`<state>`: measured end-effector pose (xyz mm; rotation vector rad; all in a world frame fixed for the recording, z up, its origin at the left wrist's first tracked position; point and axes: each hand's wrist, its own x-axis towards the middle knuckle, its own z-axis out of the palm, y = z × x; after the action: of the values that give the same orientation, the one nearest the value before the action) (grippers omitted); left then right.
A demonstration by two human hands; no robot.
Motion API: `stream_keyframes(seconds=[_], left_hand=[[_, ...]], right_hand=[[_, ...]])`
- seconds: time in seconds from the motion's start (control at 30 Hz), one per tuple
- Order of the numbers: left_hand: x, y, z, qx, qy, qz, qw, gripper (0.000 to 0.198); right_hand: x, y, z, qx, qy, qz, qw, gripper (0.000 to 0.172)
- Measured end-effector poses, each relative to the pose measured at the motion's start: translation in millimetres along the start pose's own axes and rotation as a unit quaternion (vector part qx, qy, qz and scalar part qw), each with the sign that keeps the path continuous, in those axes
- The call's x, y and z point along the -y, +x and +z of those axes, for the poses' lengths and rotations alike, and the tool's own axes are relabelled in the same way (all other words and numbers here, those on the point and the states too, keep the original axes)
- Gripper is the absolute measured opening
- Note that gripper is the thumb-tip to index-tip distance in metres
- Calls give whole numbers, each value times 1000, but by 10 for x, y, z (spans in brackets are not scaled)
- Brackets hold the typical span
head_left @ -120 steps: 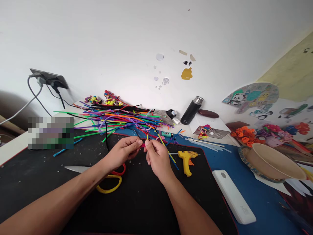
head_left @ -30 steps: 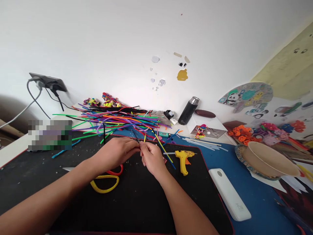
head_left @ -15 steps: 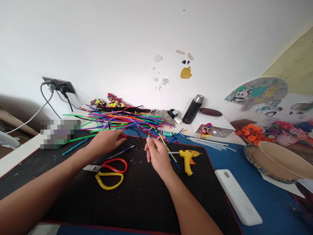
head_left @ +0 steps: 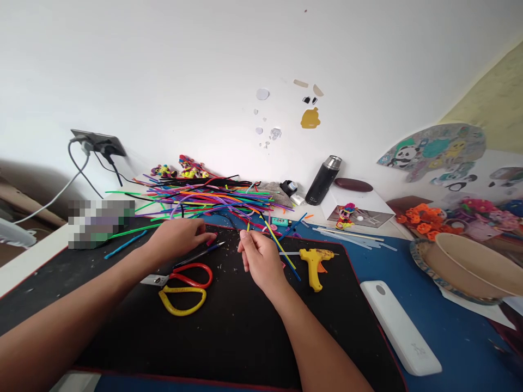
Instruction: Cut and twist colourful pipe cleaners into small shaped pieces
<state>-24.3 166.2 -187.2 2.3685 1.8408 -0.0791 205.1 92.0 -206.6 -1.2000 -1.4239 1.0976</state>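
Note:
My right hand [head_left: 260, 259] hovers over the black mat [head_left: 229, 326], fingers pinched on a short yellow-green pipe cleaner piece [head_left: 247, 226] that sticks up from the fingertips. My left hand [head_left: 176, 238] is to its left, fingers curled on a small pink piece [head_left: 212, 238] near the mat's far edge. A dark pen [head_left: 200, 255] lies between the hands. Scissors with red and yellow handles [head_left: 182, 286] lie on the mat just below my left hand. A big heap of coloured pipe cleaners [head_left: 204, 200] lies behind both hands.
A yellow glue gun [head_left: 312, 264] lies right of my right hand. A white oblong device [head_left: 399, 326] rests on the blue mat, a paper bowl [head_left: 469, 267] at far right. A black flask [head_left: 322, 181] stands by the wall. A wall socket with cables [head_left: 96, 144] is at the left.
The hands were together working one piece; my left hand has moved away to the left, uncovering the scissors and pen, and now holds a pink piece. My right hand stays pinched.

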Motion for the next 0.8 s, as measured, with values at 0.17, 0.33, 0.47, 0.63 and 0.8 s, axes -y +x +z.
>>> stream_keyframes(seconds=[0.17, 0.33, 0.47, 0.63, 0.8], left_hand=[[154, 7, -144, -33, -17, -31, 999, 48], [141, -41, -171, -49, -31, -15, 998, 40], [-31, -89, -58, -38, -18, 33, 999, 34], [-235, -47, 61, -17, 5, 62, 998, 32], [-293, 2, 72, -15, 41, 62, 997, 29]], right_hand=[[8, 3, -6, -7, 3, 0, 1000, 49], [10, 0, -16, -16, 2, -2, 1000, 49], [-2, -6, -5, -10, -9, 1, 1000, 49], [-41, -5, 14, -4, -31, -1, 1000, 50], [-52, -14, 19, 2, -74, -8, 997, 50]])
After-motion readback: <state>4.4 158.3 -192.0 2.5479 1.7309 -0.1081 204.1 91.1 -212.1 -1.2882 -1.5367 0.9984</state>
